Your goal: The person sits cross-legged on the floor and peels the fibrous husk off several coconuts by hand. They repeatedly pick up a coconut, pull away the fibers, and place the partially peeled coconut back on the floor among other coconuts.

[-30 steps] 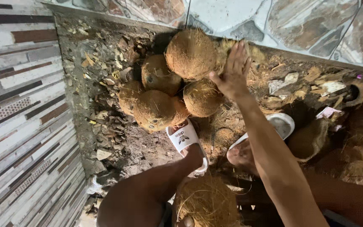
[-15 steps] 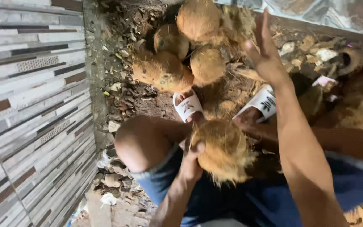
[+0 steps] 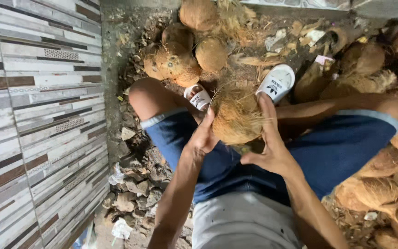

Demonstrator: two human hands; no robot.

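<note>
Between the knees of a seated person in blue shorts (image 3: pixel 346 147), a fibrous brown coconut (image 3: pixel 236 117) is gripped from 2 sides. The left hand (image 3: pixel 203 136) presses against the nut's left flank with its fingers (image 3: pixel 209 119) curled onto the husk, and the right hand (image 3: pixel 272 147) clasps the right flank, its fingers (image 3: pixel 267 110) stretched up along the fibres. The palm side of each hand is hidden against the nut, and its underside is lost in shadow above the lap. Loose strands of husk fan out from the top.

Beyond it, 2 white sandals show: the left sandal (image 3: pixel 200 97) is partly covered by the coconut, the right sandal (image 3: pixel 277 83) lies in fuller view. Further out, a cluster of 4 husked coconuts (image 3: pixel 176 60) rests on ground littered with husk scraps (image 3: pixel 295 32); the topmost is cut off by the frame edge. To the person's right, a heap of coconuts (image 3: pixel 392 138) runs out of the picture, its extent impossible to judge. A striped tiled wall (image 3: pixel 38 115) fills the left side, with broken rubble (image 3: pixel 134 184) along its foot. The person's light shirt (image 3: pixel 240 221) is cropped at the bottom edge.
</note>
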